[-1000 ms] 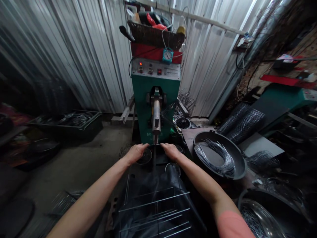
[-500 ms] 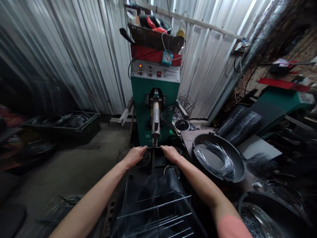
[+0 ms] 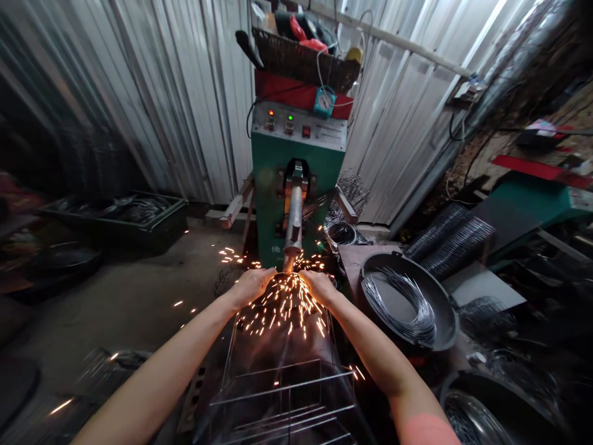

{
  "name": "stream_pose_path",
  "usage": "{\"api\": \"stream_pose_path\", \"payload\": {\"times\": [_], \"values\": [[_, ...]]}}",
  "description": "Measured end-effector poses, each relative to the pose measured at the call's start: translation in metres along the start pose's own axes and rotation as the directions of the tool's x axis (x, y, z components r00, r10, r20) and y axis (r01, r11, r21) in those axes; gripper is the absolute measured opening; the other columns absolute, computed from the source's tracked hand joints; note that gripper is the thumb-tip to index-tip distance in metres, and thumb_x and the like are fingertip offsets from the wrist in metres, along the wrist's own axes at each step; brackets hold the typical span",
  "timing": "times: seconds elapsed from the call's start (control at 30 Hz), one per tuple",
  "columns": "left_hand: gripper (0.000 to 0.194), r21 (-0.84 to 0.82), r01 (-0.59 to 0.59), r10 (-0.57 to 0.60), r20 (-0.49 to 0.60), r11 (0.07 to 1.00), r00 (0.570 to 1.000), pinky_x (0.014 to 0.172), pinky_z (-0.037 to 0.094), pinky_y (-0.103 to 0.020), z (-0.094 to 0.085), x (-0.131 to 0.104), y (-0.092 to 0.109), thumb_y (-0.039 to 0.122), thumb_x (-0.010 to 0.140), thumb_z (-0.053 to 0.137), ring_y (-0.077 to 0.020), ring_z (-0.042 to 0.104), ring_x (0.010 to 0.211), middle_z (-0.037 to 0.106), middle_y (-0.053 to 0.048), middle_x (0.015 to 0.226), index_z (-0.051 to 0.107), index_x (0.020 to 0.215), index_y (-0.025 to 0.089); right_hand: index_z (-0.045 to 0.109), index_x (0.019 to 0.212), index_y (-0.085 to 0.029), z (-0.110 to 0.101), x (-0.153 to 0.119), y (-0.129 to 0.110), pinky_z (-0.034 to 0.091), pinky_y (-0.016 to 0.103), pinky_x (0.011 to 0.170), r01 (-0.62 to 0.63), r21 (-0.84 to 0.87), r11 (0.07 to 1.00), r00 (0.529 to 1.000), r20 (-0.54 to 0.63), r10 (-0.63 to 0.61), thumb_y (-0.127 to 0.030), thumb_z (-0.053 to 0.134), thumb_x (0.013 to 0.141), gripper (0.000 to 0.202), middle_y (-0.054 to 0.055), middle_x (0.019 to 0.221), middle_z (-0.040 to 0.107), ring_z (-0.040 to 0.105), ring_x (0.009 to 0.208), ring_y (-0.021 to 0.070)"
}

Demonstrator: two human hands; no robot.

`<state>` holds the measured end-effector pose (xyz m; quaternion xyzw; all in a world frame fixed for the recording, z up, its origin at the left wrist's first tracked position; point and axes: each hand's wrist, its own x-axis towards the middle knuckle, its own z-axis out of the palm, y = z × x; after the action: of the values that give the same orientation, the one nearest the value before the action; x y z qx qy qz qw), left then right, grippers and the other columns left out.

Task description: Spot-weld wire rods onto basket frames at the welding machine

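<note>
The green machine bears white writing, 佛, the rest unclear. Just below frame centre, left hand and right hand pinch a thin, dark wire beneath the electrode, amid orange sparks.

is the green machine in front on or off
The green machine is on: its orange lamp and green lamp glow, and sparks spray below its metal arm.

At the green machine, my left hand and right hand grip a thin wire; sparks spray between them.
</note>
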<state>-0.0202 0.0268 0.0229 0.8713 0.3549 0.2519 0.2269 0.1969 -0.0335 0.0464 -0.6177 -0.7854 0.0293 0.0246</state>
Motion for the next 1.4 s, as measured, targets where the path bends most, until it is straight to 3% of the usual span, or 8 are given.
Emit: {"api": "stream_pose_path", "payload": {"times": [0.13,0.33,0.4,0.53,0.77,1.07,1.23,1.4], "values": [[0.023,0.094,-0.018,0.013,0.057,0.995,0.998,0.06,0.036,-0.022,-0.003,0.001,0.0,0.018,0.083,0.037,-0.0141,0.056,0.065,0.061,-0.002,0.07,0.059,0.088,0.02,0.058,0.109,-0.021,0.0,0.002,0.003,0.038,0.023,0.066,-0.024,0.022,0.999,1.0,-0.001,0.024,-0.022,0.034,0.093,0.028,0.006,0.095,0.066,0.061,0.082,0.0176],[0.026,0.014,0.084,-0.085,0.133,0.996,0.987,0.063,0.039,-0.024,-0.016,0.007,0.009,0.029,0.084,0.039,-0.0162,0.058,0.07,0.063,-0.003,0.076,0.061,0.09,0.018,0.061,0.089,-0.017,-0.002,0.007,0.011,0.031,0.02,0.057,-0.04,0.349,0.936,0.999,-0.006,0.045,-0.029,0.042,0.09,0.022,0.001,0.075,0.062,0.053,0.067,0.0124],[0.026,-0.048,0.2,-0.186,0.208,0.979,0.96,0.059,0.04,-0.023,-0.022,0.012,0.013,0.03,0.082,0.04,-0.0154,0.057,0.064,0.062,-0.003,0.075,0.061,0.09,0.016,0.06,0.084,-0.015,-0.003,0.01,0.013,0.03,0.02,0.055,-0.042,0.429,0.903,0.999,0.009,0.042,-0.027,0.043,0.09,0.021,0.0,0.069,0.058,0.048,0.062,0.0109],[0.026,-0.08,0.404,-0.349,0.37,0.911,0.861,0.043,0.034,-0.023,-0.032,0.022,0.022,0.029,0.079,0.043,-0.0119,0.047,0.042,0.054,0.002,0.059,0.061,0.093,0.015,0.06,0.079,-0.013,-0.008,0.017,0.015,0.03,0.02,0.057,-0.061,0.492,0.869,0.996,0.092,0.018,-0.022,0.046,0.087,0.018,-0.001,0.067,0.053,0.045,0.064,0.0106],[0.024,-0.085,0.448,-0.383,0.393,0.89,0.836,0.037,0.03,-0.021,-0.036,0.027,0.028,0.026,0.077,0.045,-0.0103,0.041,0.037,0.043,0.005,0.05,0.06,0.092,0.014,0.06,0.077,-0.012,-0.013,0.022,0.017,0.031,0.02,0.058,-0.098,0.517,0.851,0.987,0.157,0.018,-0.022,0.048,0.087,0.018,-0.002,0.064,0.049,0.043,0.062,0.0099],[0.022,-0.088,0.457,-0.385,0.411,0.885,0.826,0.037,0.029,-0.02,-0.036,0.027,0.028,0.026,0.077,0.045,-0.0088,0.039,0.036,0.042,0.006,0.05,0.058,0.089,0.015,0.06,0.074,-0.013,-0.012,0.02,0.015,0.03,0.019,0.053,-0.155,0.595,0.788,0.981,0.186,0.053,-0.022,0.05,0.085,0.017,-0.003,0.062,0.049,0.041,0.059,0.0084],[0.025,-0.082,0.469,-0.392,0.433,0.879,0.811,0.037,0.028,-0.02,-0.038,0.027,0.029,0.033,0.077,0.047,-0.0089,0.039,0.035,0.042,0.006,0.048,0.058,0.088,0.014,0.056,0.069,-0.013,-0.014,0.017,0.014,0.027,0.017,0.046,-0.252,0.695,0.674,0.963,0.25,0.102,-0.025,0.051,0.085,0.02,-0.005,0.054,0.045,0.037,0.049,0.0056],[0.028,-0.071,0.481,-0.408,0.434,0.874,0.803,0.038,0.029,-0.021,-0.039,0.026,0.027,0.036,0.077,0.048,-0.0098,0.041,0.035,0.043,0.005,0.047,0.06,0.089,0.014,0.053,0.068,-0.014,-0.012,0.007,0.012,0.023,0.016,0.037,-0.438,0.801,0.407,0.899,0.406,0.168,-0.034,0.043,0.09,0.03,-0.007,0.046,0.04,0.032,0.037,0.0041]]}}
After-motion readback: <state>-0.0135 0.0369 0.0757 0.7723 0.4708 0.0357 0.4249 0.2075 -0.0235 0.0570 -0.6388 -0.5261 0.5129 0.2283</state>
